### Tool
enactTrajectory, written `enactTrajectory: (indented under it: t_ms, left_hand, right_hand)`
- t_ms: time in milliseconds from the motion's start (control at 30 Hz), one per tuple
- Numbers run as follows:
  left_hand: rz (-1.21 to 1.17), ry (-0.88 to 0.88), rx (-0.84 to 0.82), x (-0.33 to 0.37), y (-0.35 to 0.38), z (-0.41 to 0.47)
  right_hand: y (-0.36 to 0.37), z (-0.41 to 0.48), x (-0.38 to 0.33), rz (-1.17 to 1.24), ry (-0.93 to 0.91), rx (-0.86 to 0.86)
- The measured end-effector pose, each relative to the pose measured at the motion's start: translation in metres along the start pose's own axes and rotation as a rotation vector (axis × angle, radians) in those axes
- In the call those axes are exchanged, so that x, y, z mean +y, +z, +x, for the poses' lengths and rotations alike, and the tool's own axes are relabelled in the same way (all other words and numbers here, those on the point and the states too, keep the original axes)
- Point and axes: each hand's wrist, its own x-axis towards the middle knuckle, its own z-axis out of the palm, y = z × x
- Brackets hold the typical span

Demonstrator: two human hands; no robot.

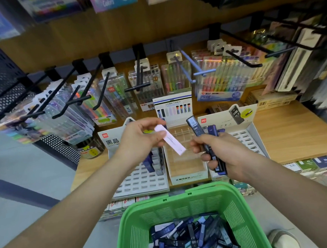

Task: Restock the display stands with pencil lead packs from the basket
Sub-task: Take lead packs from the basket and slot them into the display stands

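Nearest sat the green basket (243, 210), within easy reach; the left hand (140, 138) pinched one pink pack (173, 142) while the right hand (227, 151) clutched several dark packs (198, 129), seemingly sorting them by stand.

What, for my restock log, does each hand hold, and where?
Left hand pinches a pink pack by its upper end; right hand grips several dark blue packs around their middles.

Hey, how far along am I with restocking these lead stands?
Early on. Done: only a small cluster of packs stands in the left stand. In hand: your left hand pinches a pale pink pack, and your right hand grips several dark blue packs. Left: the clear MONO stand looks empty, the right stand shows mostly open slots, and the basket holds many more.
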Motion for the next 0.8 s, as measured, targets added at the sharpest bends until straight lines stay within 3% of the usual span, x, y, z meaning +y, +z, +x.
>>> enactTrajectory:
  t_ms: [233,400,567,800]
  left_hand:
    - [0.613,0.224,0.238,-0.009,0.014,0.069]
    - [0.849,0.305,0.15,-0.025,0.024,0.09]
    - [1.036,0.279,0.079,-0.041,0.028,0.096]
    - [1.224,0.321,0.122,-0.048,0.037,0.1]
  right_hand:
    - [-0.018,0.001,-0.003,0.037,-0.041,0.059]
    - [-0.02,0.003,-0.002,0.074,-0.026,0.052]
    - [-0.021,0.005,-0.002,0.121,-0.032,0.078]
    - [-0.021,0.007,0.0,0.085,-0.052,0.11]
